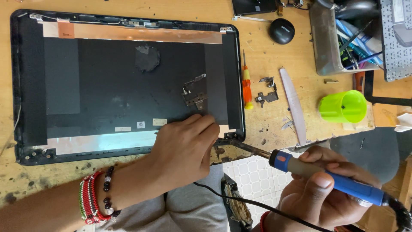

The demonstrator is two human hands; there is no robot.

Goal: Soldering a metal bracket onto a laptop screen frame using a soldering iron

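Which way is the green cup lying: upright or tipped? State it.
Tipped. The green cup lies on its side on the wooden table, its open mouth facing left, towards the pale flat strip.

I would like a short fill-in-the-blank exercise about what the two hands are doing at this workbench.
1. The right hand holds a soldering iron with a ______ handle.
2. The left hand presses on the laptop lid shell, and its wrist wears beaded ______.
3. The screwdriver beside the shell has an orange and ______ handle.
4. The plastic cup lying on its side is bright ______.

Missing words: blue; bracelets; yellow; green
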